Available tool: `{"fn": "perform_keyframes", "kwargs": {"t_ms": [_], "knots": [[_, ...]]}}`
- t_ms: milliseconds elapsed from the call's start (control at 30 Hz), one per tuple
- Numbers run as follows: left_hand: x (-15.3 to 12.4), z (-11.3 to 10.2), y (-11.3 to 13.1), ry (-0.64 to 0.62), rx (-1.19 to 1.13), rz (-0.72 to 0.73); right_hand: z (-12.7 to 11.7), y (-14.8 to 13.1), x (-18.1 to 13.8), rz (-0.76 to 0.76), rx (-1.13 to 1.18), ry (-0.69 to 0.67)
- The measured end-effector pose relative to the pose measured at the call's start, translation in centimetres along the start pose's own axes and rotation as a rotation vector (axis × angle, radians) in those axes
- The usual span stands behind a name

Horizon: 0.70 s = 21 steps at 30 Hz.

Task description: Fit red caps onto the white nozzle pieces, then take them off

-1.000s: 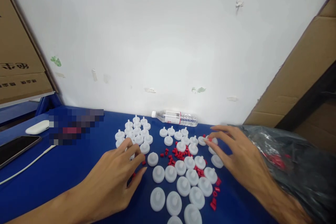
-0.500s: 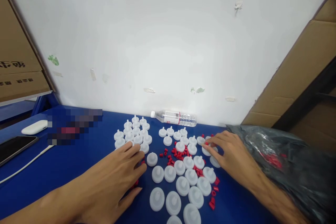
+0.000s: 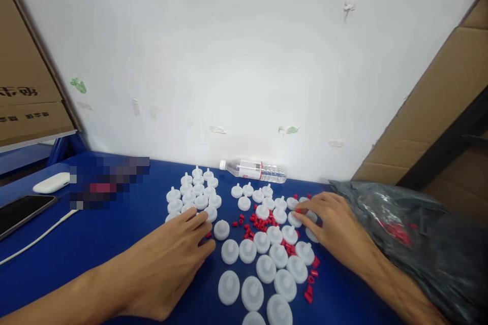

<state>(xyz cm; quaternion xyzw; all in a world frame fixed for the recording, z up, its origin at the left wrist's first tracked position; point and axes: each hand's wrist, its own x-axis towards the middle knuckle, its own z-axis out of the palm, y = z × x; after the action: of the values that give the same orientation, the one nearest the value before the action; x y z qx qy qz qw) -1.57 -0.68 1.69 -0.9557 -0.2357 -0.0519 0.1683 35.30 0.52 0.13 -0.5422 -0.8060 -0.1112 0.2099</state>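
On the blue table lie many round white plastic discs with a short central stem, and small red caps are heaped among them. My right hand is at the right of the discs, thumb and fingertips closed on a red cap at the top of a white disc. Left of the loose discs, my left hand is low over the table with bent fingers drawn together. Its thumb is hidden, and I cannot make out what is in it. A red cap shows beside its fingers.
A clear plastic bottle lies against the white wall. Grouped discs stand at the back left. A dark plastic bag with red pieces is on the right. A phone, a white case and a cable lie left.
My left thumb, stretched out before, has drawn in under the hand. My right fingers have shifted slightly at the red cap and the disc. The discs on the table lie as before.
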Motion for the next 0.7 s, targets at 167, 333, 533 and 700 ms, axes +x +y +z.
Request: {"fn": "perform_keyframes", "kwargs": {"t_ms": [167, 333, 533, 700], "knots": [[0.2, 0.0, 0.0, 0.035, -0.034, -0.016, -0.9, -0.3, 0.1, -0.041, 0.020, 0.092], [0.3, 0.1, -0.1, 0.073, -0.064, -0.051, -2.2, -1.5, 0.0, -0.161, 0.069, 0.002], [0.4, 0.0, -0.1, 0.054, -0.072, -0.071, -2.0, -2.2, -0.4, -0.187, 0.057, -0.043], [0.5, -0.1, -0.2, 0.027, -0.057, -0.056, -1.6, -2.1, -0.5, -0.191, 0.055, -0.068]]}}
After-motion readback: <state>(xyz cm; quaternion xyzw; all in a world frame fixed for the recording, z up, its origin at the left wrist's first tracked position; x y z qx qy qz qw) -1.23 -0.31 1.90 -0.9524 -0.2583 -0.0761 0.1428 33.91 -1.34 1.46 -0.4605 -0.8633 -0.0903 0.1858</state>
